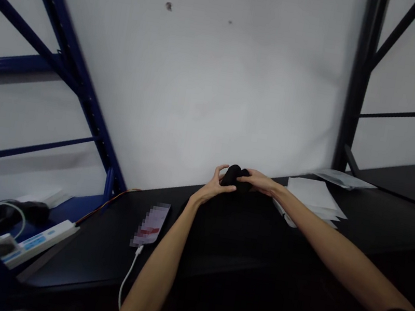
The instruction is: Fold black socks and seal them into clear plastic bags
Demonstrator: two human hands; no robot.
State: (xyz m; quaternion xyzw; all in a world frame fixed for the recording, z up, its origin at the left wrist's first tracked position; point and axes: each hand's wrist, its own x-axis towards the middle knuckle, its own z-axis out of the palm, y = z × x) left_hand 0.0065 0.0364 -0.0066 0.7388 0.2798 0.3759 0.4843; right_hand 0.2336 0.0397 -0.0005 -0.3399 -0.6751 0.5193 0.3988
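At frame center | we grip a black cloth bundle (232,176) | left hand (212,186) and right hand (260,182) clamped on it from 2 sides, which holds it bunched | above the black bench (89,257)

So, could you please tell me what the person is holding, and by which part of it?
A black cloth bundle, held from both sides: the left hand on its left side, the right hand on its right.

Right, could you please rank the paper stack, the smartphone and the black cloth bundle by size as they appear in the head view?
Largest: paper stack. Then smartphone and black cloth bundle, too alike to rank.
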